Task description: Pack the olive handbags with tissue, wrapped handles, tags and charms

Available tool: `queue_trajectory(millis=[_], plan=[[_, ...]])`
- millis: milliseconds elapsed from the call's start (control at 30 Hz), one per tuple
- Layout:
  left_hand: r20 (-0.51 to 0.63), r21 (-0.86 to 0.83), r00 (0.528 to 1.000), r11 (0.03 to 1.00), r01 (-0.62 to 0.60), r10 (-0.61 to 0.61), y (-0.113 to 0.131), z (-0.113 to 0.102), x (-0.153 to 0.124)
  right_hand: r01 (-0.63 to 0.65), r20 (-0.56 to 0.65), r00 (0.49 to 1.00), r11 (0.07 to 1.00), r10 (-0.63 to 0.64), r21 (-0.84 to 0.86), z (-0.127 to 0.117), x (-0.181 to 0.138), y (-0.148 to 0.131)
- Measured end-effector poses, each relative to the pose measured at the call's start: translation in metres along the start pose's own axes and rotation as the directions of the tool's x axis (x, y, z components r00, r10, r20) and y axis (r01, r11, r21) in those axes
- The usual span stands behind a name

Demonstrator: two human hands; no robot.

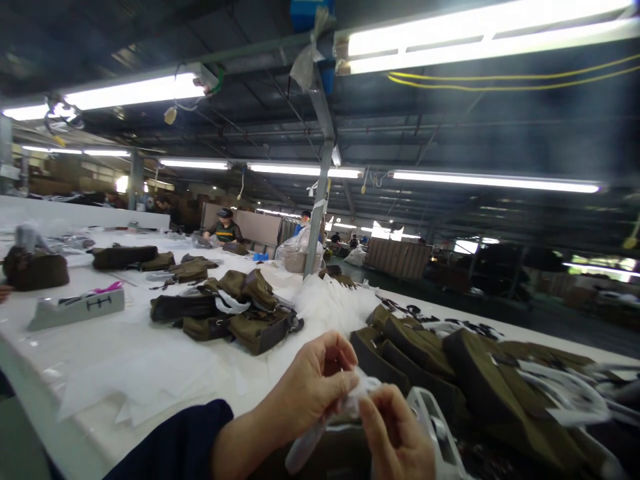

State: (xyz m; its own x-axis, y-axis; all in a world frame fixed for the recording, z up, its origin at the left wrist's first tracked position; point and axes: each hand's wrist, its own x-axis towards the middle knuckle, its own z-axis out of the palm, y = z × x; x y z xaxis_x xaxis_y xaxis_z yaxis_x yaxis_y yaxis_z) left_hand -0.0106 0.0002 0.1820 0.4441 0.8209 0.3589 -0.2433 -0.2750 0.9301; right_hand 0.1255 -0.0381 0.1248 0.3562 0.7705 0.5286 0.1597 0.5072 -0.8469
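Note:
My left hand [310, 387] is closed in a pinch on a piece of thin white wrapping material [345, 408] at the bottom middle of the head view. My right hand [397, 433] pinches the same white material from the right, its fingers curled. Both hands hover just in front of a row of olive-brown bags [450, 370] lying on the white table [75, 373]. A dark blue sleeve [175, 447] covers my left forearm. What lies under the hands is partly hidden and blurred.
Another pile of olive bags [235, 310] lies mid-table, with more bags [125, 257] farther left. A grey tray [75, 308] holding a pink-handled tool sits at the left. White sheets [335, 300] are heaped near a metal post [317, 220]. People work at far benches [225, 230].

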Motion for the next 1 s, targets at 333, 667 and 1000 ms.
queue_trajectory(millis=[333,667,1000], plan=[[0.027,0.052,0.998,0.997,-0.065,0.064,0.004,-0.002,0.003,-0.098,0.075,0.993,0.993,0.092,0.071,0.004,0.002,-0.010],[0.030,-0.167,0.999,0.986,0.018,-0.014,0.007,-0.009,-0.001,-0.170,0.101,0.981,0.984,0.165,0.047,-0.005,-0.006,0.017],[0.002,0.375,0.982,0.910,-0.174,0.187,0.016,-0.019,-0.001,-0.096,0.168,0.981,0.994,0.102,-0.044,-0.021,0.009,-0.001]])
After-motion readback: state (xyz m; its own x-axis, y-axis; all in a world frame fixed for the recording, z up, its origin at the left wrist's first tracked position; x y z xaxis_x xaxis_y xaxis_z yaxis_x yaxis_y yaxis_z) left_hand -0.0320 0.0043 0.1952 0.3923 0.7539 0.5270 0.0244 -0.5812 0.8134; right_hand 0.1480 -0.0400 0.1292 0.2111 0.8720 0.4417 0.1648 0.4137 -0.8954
